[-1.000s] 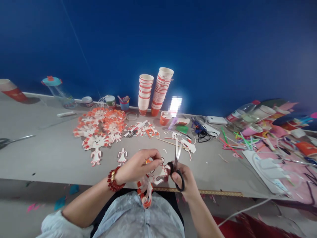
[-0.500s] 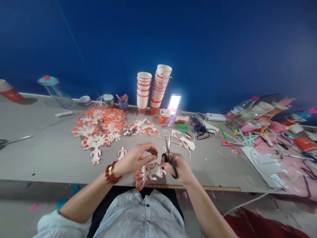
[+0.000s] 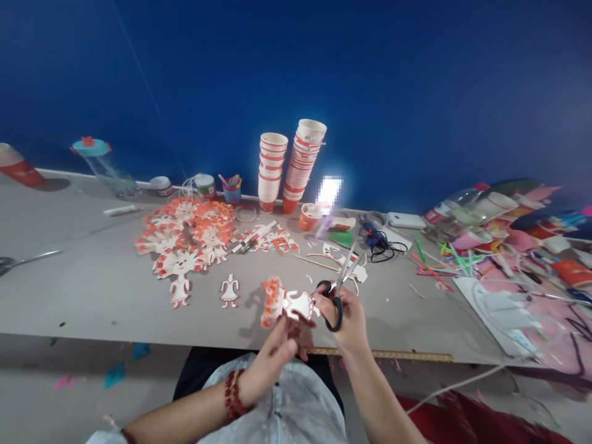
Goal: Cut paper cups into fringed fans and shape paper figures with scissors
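Observation:
My right hand [image 3: 349, 317] holds a pair of scissors [image 3: 340, 296], blades apart and pointing up and away. Between the same hand's thumb and fingers is the foot end of a white paper doll [image 3: 298, 305] with an orange-fringed head. My left hand [image 3: 272, 357], with red beads at the wrist, is just below the doll. Its fingers look loosely parted, and no held thing shows in them. A small headless paper dress figure [image 3: 229, 291] lies on the table to the left. Beyond it is a pile of similar finished-looking dolls [image 3: 180, 265].
Two tall stacks of paper cups [image 3: 272, 166] stand against the blue wall. Paper scraps [image 3: 272, 237], a glue gun [image 3: 370, 231] and a small cup [image 3: 309, 217] lie nearer. Craft materials crowd the right side, by a white board [image 3: 485, 314]. Other scissors [image 3: 32, 262] lie far left.
My left hand has moved down toward my body. The doll has swung up from hanging at the table edge to lie sideways, head left. The scissors have shifted slightly right, their blades wider apart.

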`<state>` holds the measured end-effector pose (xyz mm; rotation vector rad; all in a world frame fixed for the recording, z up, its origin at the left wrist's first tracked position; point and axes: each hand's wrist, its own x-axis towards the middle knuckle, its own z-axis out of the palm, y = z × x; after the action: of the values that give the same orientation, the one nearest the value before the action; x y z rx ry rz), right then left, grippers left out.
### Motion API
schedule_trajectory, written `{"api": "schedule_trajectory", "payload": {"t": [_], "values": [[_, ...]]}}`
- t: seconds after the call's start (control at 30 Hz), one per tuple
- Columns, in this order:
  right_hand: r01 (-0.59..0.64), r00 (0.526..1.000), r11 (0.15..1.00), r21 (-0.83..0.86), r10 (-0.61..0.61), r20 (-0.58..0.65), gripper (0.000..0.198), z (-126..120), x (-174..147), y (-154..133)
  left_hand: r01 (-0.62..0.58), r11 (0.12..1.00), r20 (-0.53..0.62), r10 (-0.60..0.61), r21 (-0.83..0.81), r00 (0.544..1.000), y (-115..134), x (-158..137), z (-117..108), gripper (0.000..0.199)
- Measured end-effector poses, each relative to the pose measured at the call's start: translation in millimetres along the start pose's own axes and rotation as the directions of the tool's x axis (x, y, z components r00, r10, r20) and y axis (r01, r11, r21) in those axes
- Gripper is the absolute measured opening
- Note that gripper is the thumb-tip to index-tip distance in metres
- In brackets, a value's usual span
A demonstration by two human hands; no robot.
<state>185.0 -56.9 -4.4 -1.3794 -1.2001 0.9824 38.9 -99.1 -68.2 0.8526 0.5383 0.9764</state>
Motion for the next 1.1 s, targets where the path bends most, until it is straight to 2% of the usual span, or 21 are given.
{"api": "schedule_trajectory", "payload": {"t": [0.03, 0.1, 0.13, 0.2, 0.3, 0.47, 0.7, 0.83, 0.97, 1.03, 1.1], "values": [[0.005, 1.0, 1.0, 0.015, -0.005, -0.014, 0.013, 1, -4, 1, -0.01, 0.997, -0.13, 0.0, -0.073, 0.992, -3, 5, 2, 0.053], [0.002, 1.0, 1.0, 0.031, -0.002, -0.017, 0.015, 2, -11, 4, -0.068, 0.984, -0.348, 0.006, -0.167, 0.938, 0, 15, 7, 0.05], [-0.002, 1.0, 1.0, 0.026, 0.002, -0.007, 0.015, 3, -15, 6, -0.091, 0.98, -0.418, 0.009, -0.176, 0.909, 3, 20, 8, 0.046], [-0.006, 0.999, 1.0, 0.007, 0.006, 0.034, 0.016, 4, -21, 10, -0.074, 0.989, -0.462, 0.007, -0.127, 0.887, 13, 26, 7, 0.036], [-0.016, 0.993, 0.999, 0.041, 0.011, 0.117, 0.019, 3, -26, 19, -0.044, 0.999, -0.418, 0.041, 0.001, 0.907, 25, 31, -1, 0.026], [-0.068, 0.984, 0.983, 0.168, 0.038, 0.173, 0.024, -5, -29, 30, -0.087, 0.985, -0.281, 0.127, 0.152, 0.951, 42, 32, -10, 0.022], [-0.068, 0.981, 0.99, 0.124, 0.044, 0.186, 0.024, -3, -32, 23, -0.074, 0.913, -0.192, 0.163, 0.4, 0.968, 55, 35, -11, 0.025], [-0.048, 0.982, 0.993, 0.107, 0.027, 0.187, 0.018, -1, -31, 17, -0.056, 0.906, -0.105, 0.11, 0.42, 0.988, 57, 34, -16, 0.032], [-0.068, 0.967, 0.99, 0.126, 0.035, 0.252, 0.016, -1, -30, 21, -0.06, 0.867, -0.09, 0.119, 0.494, 0.989, 61, 34, -22, 0.04], [-0.058, 0.956, 0.993, 0.106, 0.024, 0.294, 0.018, -2, -29, 24, -0.054, 0.859, -0.071, 0.104, 0.509, 0.992, 64, 33, -25, 0.042], [-0.03, 0.961, 0.996, 0.084, 0.005, 0.278, 0.023, -3, -26, 27, -0.045, 0.853, -0.037, 0.076, 0.521, 0.996, 67, 33, -27, 0.044]]}}
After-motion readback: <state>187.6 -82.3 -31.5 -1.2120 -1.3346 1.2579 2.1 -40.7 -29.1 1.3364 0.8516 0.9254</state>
